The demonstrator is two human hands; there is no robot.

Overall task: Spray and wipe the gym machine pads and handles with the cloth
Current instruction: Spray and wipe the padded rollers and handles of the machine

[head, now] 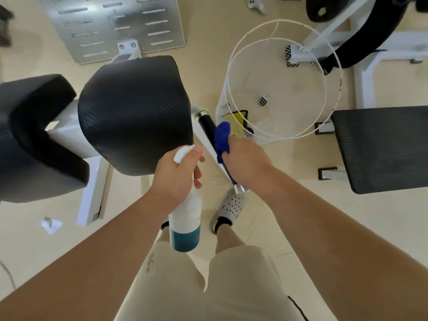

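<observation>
My left hand (178,174) grips a white spray bottle (185,218) with blue liquid in its base; the nozzle points toward the black seat pad (134,112). My right hand (245,163) is closed around the machine's black handle (206,122) with a blue cloth (222,137) pressed between palm and grip. The cloth sticks out above my fingers. The handle's chrome end (240,188) shows below my wrist. A second black pad (34,135) lies at the left.
A white wire basket (282,77) stands just right of the handle, with a yellow item inside. A black bench pad (382,147) is at the right. A perforated metal footplate (115,26) is ahead. A crumpled paper (51,224) lies on the floor at the left.
</observation>
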